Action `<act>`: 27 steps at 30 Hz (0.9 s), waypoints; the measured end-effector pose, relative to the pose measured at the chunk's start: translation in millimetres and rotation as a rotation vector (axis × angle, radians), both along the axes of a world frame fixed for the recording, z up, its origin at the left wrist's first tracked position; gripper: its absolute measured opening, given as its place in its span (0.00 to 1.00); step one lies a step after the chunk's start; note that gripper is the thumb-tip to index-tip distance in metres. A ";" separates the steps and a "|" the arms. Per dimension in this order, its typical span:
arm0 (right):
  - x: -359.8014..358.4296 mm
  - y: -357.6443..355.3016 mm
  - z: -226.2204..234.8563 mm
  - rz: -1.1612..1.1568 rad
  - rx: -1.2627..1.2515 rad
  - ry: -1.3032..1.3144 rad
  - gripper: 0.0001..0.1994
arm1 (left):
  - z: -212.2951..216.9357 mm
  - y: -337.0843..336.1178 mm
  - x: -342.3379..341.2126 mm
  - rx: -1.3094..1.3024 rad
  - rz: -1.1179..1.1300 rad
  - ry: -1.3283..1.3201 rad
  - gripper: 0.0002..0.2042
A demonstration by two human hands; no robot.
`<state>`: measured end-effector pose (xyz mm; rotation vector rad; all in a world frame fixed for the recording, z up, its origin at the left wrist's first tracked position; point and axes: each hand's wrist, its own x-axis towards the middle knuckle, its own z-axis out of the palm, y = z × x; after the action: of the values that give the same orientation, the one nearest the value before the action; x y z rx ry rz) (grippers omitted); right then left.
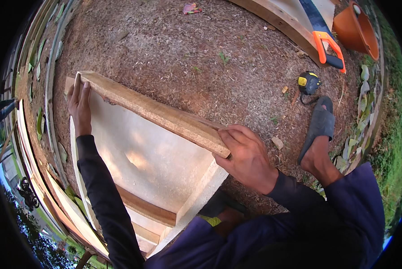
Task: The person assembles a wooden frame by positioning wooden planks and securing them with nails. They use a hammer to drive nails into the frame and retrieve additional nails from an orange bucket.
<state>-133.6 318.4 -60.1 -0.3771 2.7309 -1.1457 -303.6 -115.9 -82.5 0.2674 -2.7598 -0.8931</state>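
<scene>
Brown soil (165, 49) is surrounding a wooden frame (202, 190); the left hand (80, 107) and right hand (246, 154) are gripping a plank (151, 111) at its far side. An orange bucket (351, 29), contents unclear, is sitting beside a handsaw (318, 36), beyond a tape measure (309, 83).

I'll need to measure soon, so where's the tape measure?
In the head view, the tape measure lies on the ground at upper right, between the saw and the sandal.

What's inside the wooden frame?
Inside the frame, you can see a pale panel with bright patches and a brown wooden crosspiece. The person's left sleeve covers part of the inside, so what's underneath can't be seen.
</scene>
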 end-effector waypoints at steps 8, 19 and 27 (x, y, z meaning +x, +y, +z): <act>4.1 -1.3 -0.5 0.040 0.003 -0.122 0.25 | -0.8 0.0 -1.2 -0.037 0.026 0.002 0.26; -1.8 12.1 -17.2 0.088 -0.089 -0.189 0.30 | -2.0 0.4 -3.7 -0.079 0.057 -0.044 0.31; -28.5 57.4 -44.6 0.025 -0.389 -0.670 0.37 | 10.4 8.2 -8.0 0.185 0.070 -0.068 0.38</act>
<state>-162.0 375.9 -104.6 -0.0456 1.9284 -1.4690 -311.6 -107.7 -72.1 0.4305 -2.7120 -1.1419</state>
